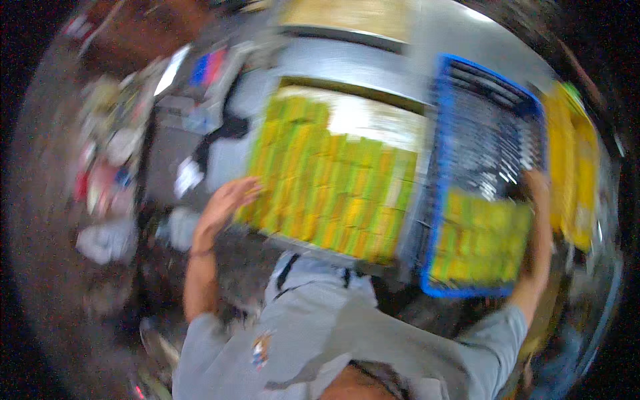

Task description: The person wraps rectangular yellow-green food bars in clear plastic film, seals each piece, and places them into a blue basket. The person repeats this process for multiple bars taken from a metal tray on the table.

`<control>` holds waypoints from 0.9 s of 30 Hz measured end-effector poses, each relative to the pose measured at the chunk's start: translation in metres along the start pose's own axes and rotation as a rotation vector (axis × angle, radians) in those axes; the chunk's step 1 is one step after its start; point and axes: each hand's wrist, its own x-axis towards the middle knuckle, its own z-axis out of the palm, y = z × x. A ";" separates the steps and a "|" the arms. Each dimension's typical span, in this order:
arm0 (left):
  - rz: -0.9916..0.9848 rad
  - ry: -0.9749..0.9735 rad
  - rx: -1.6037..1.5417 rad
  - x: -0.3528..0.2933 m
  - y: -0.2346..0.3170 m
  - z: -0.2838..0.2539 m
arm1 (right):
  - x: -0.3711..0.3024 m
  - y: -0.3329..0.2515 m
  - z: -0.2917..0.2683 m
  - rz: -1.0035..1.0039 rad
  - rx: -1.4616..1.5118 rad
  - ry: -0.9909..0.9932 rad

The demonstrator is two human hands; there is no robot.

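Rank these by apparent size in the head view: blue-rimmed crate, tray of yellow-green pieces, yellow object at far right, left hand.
1. Tray and blue-rimmed crate: too alike to rank
2. Yellow object, partly cut off by blur
3. Left hand

Workshop, metal worktable (343,59), blue plastic crate (467,292)

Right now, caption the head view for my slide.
Left hand beside a tray of yellow-green blocks, right hand at a partly filled blue-rimmed crate.
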 end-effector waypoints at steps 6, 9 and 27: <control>-0.164 0.669 0.223 -0.079 -0.112 -0.076 | -0.020 -0.127 -0.107 -0.255 0.024 0.781; -0.168 0.901 0.241 -0.077 -0.156 -0.107 | -0.124 -0.240 -0.180 -0.325 0.413 0.891; -0.117 0.828 0.299 0.071 -0.164 -0.183 | -0.351 -0.667 -0.223 -0.346 1.138 0.460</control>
